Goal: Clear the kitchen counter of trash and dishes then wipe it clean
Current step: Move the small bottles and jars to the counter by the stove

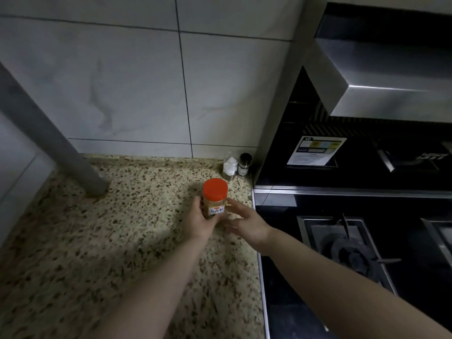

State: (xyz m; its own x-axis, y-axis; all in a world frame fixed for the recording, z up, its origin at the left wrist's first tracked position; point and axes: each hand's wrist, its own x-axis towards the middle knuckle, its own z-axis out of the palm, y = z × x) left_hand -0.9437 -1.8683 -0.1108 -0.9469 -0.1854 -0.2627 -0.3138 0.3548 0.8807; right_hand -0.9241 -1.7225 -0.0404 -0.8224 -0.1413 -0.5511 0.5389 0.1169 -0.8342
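Observation:
A spice jar (215, 199) with an orange-red lid and a small white label stands upright near the right edge of the speckled granite counter (97, 241). My left hand (199, 220) is wrapped around the jar's lower body from the left. My right hand (247, 222) is beside the jar on its right, fingers spread, fingertips at or just off its side; it holds nothing.
In the back right corner stand a clear jar with white contents (230, 165) and a small dark-lidded shaker (244, 165). A grey pipe (49, 138) slants down onto the counter at left. The black gas stove (352, 253) and range hood (381, 81) are on the right.

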